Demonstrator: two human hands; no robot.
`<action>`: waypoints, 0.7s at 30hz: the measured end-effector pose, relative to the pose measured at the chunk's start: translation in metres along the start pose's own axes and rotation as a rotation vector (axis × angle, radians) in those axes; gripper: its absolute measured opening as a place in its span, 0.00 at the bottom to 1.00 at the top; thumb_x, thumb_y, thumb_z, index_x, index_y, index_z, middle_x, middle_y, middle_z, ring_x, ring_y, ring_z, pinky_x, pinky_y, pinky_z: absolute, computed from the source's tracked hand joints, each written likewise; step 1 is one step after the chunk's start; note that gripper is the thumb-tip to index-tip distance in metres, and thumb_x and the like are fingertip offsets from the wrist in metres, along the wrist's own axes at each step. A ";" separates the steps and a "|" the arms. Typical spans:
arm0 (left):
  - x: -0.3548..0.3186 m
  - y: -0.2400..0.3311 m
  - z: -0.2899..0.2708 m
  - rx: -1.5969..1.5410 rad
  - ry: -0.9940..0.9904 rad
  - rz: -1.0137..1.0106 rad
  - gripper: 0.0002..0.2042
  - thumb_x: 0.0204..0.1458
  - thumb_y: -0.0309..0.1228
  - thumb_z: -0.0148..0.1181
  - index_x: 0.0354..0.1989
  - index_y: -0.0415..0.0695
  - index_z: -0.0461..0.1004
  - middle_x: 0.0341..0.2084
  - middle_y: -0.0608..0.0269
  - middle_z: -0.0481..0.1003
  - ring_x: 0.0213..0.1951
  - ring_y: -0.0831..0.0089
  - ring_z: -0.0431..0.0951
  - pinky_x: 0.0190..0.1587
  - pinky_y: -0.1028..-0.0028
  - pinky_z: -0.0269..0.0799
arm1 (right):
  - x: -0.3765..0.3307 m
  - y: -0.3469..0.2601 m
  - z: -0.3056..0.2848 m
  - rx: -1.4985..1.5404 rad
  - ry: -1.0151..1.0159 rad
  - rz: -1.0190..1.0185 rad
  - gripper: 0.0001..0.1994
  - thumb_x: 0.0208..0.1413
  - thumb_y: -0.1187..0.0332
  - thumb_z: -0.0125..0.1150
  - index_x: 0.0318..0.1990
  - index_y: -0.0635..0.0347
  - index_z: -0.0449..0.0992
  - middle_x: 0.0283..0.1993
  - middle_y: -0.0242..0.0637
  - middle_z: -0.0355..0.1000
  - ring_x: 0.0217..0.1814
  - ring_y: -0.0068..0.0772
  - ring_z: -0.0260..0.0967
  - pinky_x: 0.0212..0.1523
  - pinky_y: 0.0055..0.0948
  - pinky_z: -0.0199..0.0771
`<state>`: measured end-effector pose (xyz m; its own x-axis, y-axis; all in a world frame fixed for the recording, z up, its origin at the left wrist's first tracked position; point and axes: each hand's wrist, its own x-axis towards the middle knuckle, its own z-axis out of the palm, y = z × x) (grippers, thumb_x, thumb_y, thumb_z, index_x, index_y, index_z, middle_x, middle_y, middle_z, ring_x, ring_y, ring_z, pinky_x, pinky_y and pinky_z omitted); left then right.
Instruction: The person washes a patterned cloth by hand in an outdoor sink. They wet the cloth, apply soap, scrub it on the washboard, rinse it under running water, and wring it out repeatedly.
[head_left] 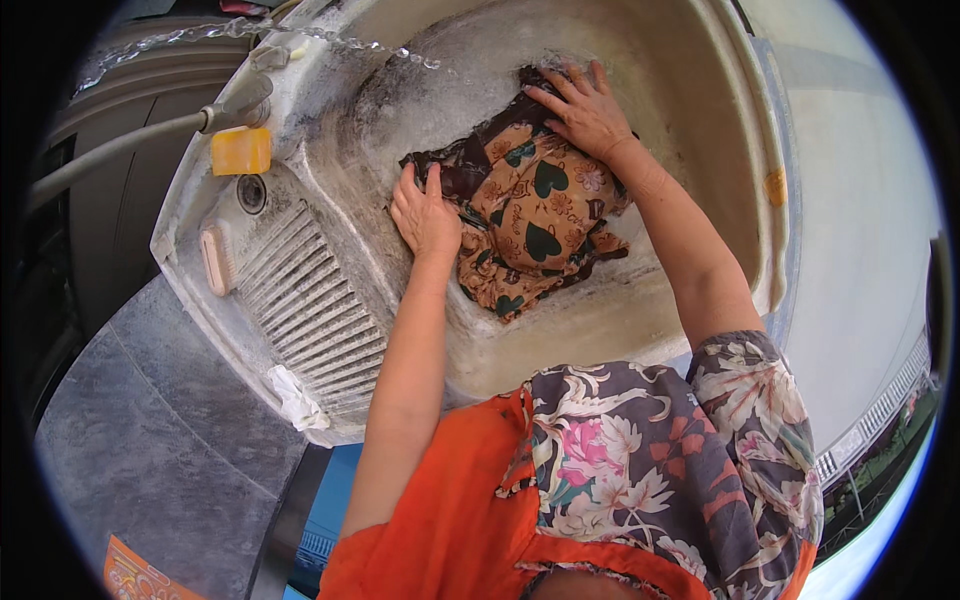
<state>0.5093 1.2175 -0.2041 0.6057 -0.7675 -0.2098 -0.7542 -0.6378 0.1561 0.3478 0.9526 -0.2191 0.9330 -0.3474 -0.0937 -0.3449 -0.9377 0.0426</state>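
Observation:
A wet piece of clothing [545,205], tan with dark green hearts, flowers and a dark brown band, lies bunched in the basin of a worn pale laundry sink [700,290]. At the left end of the brown band, my left hand [427,217] is closed, its fingers bent over the edge of the cloth. My right hand [588,112] rests on the band's far right end with its fingers spread. Part of its thumb side is hard to make out against the dark fabric. Across the far left, a stream of water [330,38] arcs into the basin.
Left of the basin is a ridged washboard [315,300]. A yellow-orange soap bar [240,152] sits by a drain hole [251,193], near a grey hose [120,155]. A scrubbing brush [216,260] and a crumpled white piece [297,398] lie along the sink's left side.

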 end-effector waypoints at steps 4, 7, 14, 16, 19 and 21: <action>0.017 -0.020 0.027 -1.137 -0.044 -0.543 0.20 0.55 0.20 0.50 0.57 0.48 0.73 0.64 0.58 0.60 0.64 0.64 0.61 0.62 0.68 0.61 | -0.022 -0.017 0.003 0.249 0.169 0.692 0.27 0.58 0.48 0.59 0.63 0.44 0.69 0.71 0.41 0.54 0.69 0.54 0.51 0.66 0.60 0.51; 0.026 0.008 0.000 -1.701 -0.288 -0.626 0.24 0.66 0.46 0.41 0.65 0.47 0.65 0.64 0.64 0.63 0.57 0.66 0.69 0.58 0.66 0.66 | -0.007 -0.106 -0.024 0.839 0.155 0.719 0.19 0.55 0.56 0.65 0.48 0.59 0.74 0.58 0.53 0.63 0.57 0.60 0.62 0.55 0.47 0.68; 0.021 0.024 -0.031 -2.490 -0.675 -0.497 0.29 0.65 0.54 0.40 0.63 0.45 0.65 0.57 0.59 0.71 0.59 0.62 0.71 0.58 0.60 0.69 | -0.001 -0.222 -0.145 1.060 0.166 -0.059 0.14 0.48 0.57 0.67 0.26 0.56 0.71 0.29 0.36 0.65 0.29 0.41 0.73 0.28 0.39 0.74; 0.017 0.037 -0.032 -2.424 -0.612 -0.650 0.28 0.65 0.54 0.40 0.63 0.44 0.66 0.57 0.59 0.71 0.59 0.62 0.70 0.60 0.59 0.68 | 0.031 -0.192 -0.112 0.888 0.304 0.019 0.13 0.46 0.58 0.67 0.25 0.54 0.71 0.27 0.34 0.67 0.29 0.41 0.74 0.27 0.38 0.75; 0.014 0.073 -0.054 -2.172 -0.631 -0.832 0.28 0.65 0.54 0.41 0.61 0.43 0.67 0.57 0.59 0.71 0.59 0.63 0.70 0.62 0.59 0.66 | 0.066 -0.084 -0.057 0.546 0.244 0.291 0.11 0.52 0.55 0.63 0.31 0.52 0.76 0.33 0.34 0.72 0.33 0.44 0.75 0.31 0.41 0.76; 0.020 0.072 -0.075 -2.031 -0.572 -0.717 0.33 0.63 0.56 0.42 0.66 0.42 0.59 0.62 0.52 0.64 0.63 0.59 0.65 0.65 0.58 0.61 | 0.051 -0.009 -0.023 0.327 0.054 0.314 0.17 0.55 0.47 0.60 0.42 0.48 0.77 0.44 0.35 0.72 0.50 0.42 0.72 0.43 0.41 0.76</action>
<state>0.4863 1.1512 -0.1251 0.1769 -0.5928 -0.7857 0.9126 -0.2001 0.3565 0.4009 0.9435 -0.2012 0.7792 -0.6224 -0.0737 -0.6179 -0.7431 -0.2570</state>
